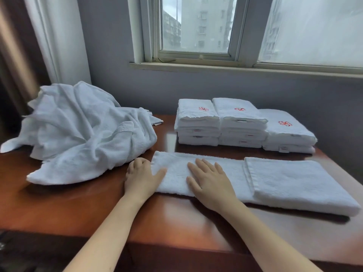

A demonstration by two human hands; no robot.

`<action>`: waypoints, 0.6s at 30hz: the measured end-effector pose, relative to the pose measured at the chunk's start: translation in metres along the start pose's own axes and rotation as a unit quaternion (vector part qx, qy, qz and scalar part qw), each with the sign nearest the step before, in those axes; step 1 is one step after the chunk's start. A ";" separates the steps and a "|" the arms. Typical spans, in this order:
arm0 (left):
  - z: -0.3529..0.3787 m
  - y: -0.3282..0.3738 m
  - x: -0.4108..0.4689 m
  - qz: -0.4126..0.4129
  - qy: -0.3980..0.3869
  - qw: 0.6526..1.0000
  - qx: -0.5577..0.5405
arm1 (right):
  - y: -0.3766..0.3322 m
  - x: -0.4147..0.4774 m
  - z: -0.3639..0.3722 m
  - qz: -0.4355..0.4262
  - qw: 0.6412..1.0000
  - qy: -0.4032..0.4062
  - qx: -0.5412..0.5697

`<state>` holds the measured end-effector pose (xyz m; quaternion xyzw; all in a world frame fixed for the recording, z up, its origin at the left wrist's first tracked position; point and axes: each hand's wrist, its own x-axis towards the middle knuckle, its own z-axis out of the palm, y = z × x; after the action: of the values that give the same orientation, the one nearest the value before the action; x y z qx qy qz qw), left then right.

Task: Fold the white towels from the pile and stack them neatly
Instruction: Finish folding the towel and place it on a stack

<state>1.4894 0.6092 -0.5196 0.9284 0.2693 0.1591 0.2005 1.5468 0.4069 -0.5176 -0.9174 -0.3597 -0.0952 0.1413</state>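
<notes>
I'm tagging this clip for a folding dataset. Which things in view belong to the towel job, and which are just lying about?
In the job:
half-folded towel
loose towel pile
folded stacks, three of them
left hand, holding the towel's end
right hand, flat on the towel

Just there:
wooden table
window
curtain

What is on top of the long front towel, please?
Its folded right end, the flat right hand and the thumb of the left hand; the towel beneath is hidden.
</notes>
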 end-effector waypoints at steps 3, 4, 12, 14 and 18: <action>-0.005 -0.001 -0.002 0.007 0.008 0.998 -0.067 | 0.001 -0.001 0.000 0.000 1.000 -0.001 0.008; -0.008 0.000 -0.003 0.005 0.004 0.994 -0.106 | 0.001 -0.001 0.000 0.000 1.000 0.001 0.017; -0.039 0.046 -0.012 0.027 -0.015 0.893 -0.450 | 0.003 -0.004 -0.043 0.111 0.879 -0.018 0.463; -0.048 0.068 -0.013 0.065 -0.051 0.884 -0.461 | 0.002 -0.004 -0.064 0.132 0.820 -0.029 0.557; -0.058 0.123 -0.024 0.114 -0.147 0.854 -0.485 | 0.013 -0.015 -0.108 0.087 0.737 -0.061 0.668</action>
<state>1.5002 0.5166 -0.4177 0.7499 0.0170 0.1527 0.6435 1.5365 0.3529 -0.4224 -0.6187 -0.2571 0.2383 0.7031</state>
